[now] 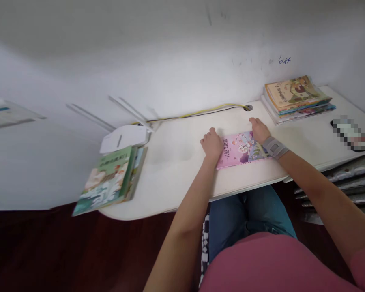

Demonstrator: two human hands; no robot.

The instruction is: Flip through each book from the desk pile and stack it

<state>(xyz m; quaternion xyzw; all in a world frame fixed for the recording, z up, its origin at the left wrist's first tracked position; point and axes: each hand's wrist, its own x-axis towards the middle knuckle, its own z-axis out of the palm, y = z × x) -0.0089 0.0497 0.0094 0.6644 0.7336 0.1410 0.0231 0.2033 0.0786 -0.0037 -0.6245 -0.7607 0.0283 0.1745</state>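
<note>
A pink picture book (239, 150) with an illustrated cover lies on the white desk (170, 178) in front of me. My left hand (212, 144) is closed at the book's left edge, its fingers curled. At the upper right part of the cover is my right hand (260, 130), also closed on the book, with a grey band (275, 147) around the wrist. The fingertips of both hands are partly hidden.
A white router (126, 136) with antennas stands at the left, behind green-covered books (109, 178) that overhang the desk edge. A book stack (298, 95) sits at the back right, near a phone-like object (351, 134), blurred out. A yellow cable (200, 111) runs along the wall.
</note>
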